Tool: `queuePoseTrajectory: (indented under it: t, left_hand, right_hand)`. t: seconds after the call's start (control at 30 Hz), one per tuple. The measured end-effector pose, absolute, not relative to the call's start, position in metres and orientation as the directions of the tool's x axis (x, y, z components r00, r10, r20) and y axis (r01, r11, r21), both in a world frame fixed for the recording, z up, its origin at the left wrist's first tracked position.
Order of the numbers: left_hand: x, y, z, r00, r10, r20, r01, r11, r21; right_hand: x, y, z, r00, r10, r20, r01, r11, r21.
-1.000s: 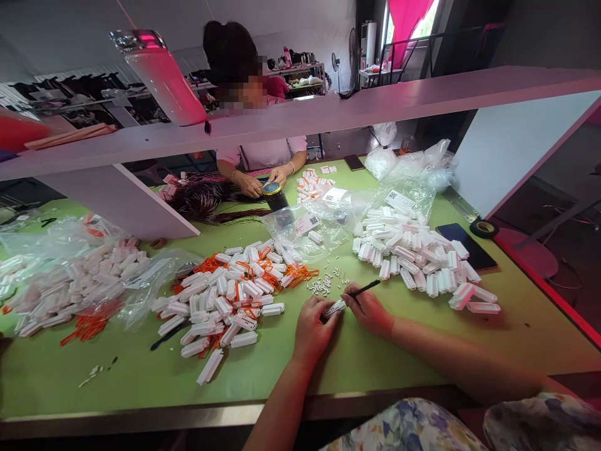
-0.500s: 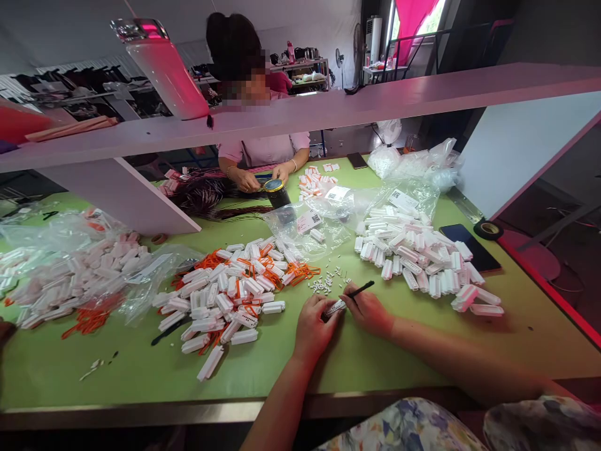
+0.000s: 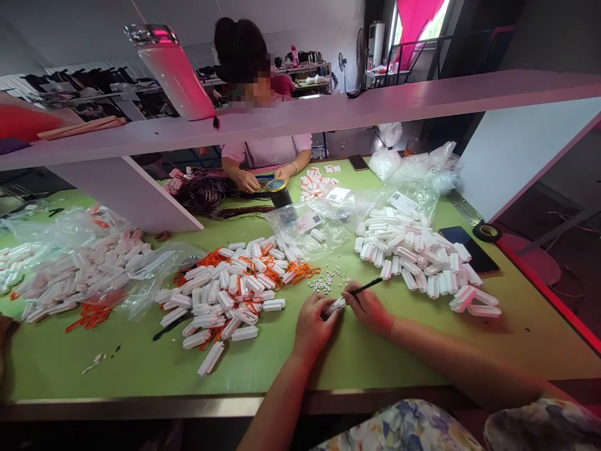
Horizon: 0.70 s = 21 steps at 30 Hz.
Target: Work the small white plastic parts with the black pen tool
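Head view: left hand (image 3: 312, 326) clamps a white block (image 3: 336, 305), likely steadying it for the black tool (image 3: 369, 286) pinched in the right hand (image 3: 370, 311) (white pegs (image 3: 322, 286) just beyond).

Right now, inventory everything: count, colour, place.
Table: one, green, foreground
Shelf: one, pinkish, above table
Bottle: one, pinkish, shelf
Person: one, pink top, opposite
Can: one, black, rear
Strands: many, dark, rear
Blocks: many, white, tabletop
Bands: many, orange, among blocks
Bags: several, clear, tabletop
Pegs: many, white, centre
Phone: one, black, rear
Tablet: one, dark, right
Tape: one, black, right
Curtain: one, pink, background
Stick: one, black, centre
Left hand: one, holding block
Right hand: one, holding stick
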<state>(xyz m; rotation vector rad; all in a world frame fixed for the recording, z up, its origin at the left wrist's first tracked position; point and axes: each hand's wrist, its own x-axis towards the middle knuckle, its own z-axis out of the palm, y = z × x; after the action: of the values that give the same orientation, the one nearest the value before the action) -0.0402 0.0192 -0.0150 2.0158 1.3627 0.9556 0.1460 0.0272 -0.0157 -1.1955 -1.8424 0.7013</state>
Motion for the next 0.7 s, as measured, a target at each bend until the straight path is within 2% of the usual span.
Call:
queuePoseTrajectory:
  t: [0.7]
  left_hand:
    - [-0.0404, 0.0191, -0.0123, 0.249, 0.936, 0.248, 0.566, -0.349, 0.747]
  right_hand:
    - [0.1455, 0.0265, -0.0170, -0.287, 0.896, 0.338, 0.561, 0.443, -0.699]
